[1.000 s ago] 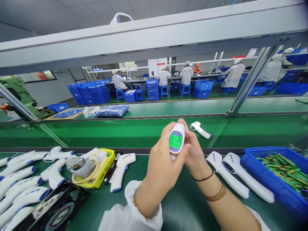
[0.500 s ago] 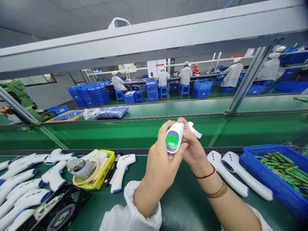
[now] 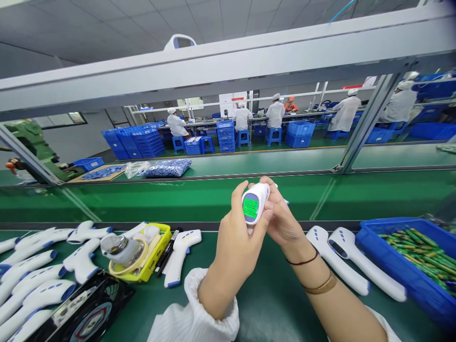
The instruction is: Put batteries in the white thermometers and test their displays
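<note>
A white infrared thermometer is held up over the bench, its lit green screen facing me; the text on it is too small to read. My left hand is wrapped round it from the left, thumb along the lower right of the casing. From the right, my right hand grips its side and far end with closed fingers. The handle is mostly hidden behind my hands. Another white thermometer lies left of my left wrist. Right of my right forearm lie two more, one a thermometer with a dark screen.
Many white thermometers lie at left beside a black fan. A yellow tray holds a jar. At right stands a blue bin of green batteries. A metal frame beam crosses above; seated workers are far behind.
Both hands have shifted slightly left with the thermometer, which has turned a little. Its screen stays lit green. The view has tipped slightly upward.
</note>
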A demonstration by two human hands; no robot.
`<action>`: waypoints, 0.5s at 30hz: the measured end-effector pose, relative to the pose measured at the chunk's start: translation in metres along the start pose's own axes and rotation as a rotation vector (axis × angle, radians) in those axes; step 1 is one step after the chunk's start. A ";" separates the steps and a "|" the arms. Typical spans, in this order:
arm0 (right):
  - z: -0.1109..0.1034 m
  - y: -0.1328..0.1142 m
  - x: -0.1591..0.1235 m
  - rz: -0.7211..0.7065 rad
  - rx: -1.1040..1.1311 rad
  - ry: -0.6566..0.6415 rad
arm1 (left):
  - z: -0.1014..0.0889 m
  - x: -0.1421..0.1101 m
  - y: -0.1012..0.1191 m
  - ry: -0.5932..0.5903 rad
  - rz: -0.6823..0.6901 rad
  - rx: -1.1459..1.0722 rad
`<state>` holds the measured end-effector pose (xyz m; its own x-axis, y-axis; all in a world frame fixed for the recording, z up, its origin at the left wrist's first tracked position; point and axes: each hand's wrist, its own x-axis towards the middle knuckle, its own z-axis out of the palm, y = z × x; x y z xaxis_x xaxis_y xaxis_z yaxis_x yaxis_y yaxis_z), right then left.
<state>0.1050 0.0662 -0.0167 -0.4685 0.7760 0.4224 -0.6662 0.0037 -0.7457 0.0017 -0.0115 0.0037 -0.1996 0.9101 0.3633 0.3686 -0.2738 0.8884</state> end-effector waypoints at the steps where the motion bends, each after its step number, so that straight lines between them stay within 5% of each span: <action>1: 0.000 0.000 0.000 0.002 0.006 0.010 | 0.000 0.001 -0.001 0.009 0.001 0.019; 5: 0.000 0.000 0.003 -0.004 0.008 0.051 | 0.003 0.004 -0.007 0.139 0.116 0.083; 8: 0.005 -0.001 0.002 -0.114 -0.136 0.062 | 0.007 0.010 -0.012 0.173 0.166 -0.089; 12: 0.017 0.003 -0.005 -0.400 -0.658 0.045 | 0.004 0.026 -0.020 0.086 -0.033 -0.741; 15: 0.023 0.011 -0.010 -0.485 -0.892 -0.168 | -0.011 0.041 -0.025 0.115 -0.283 -1.153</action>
<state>0.0890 0.0444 -0.0170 -0.3842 0.4682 0.7957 -0.1643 0.8135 -0.5579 -0.0261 0.0290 -0.0008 -0.2442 0.9660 0.0847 -0.7226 -0.2395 0.6485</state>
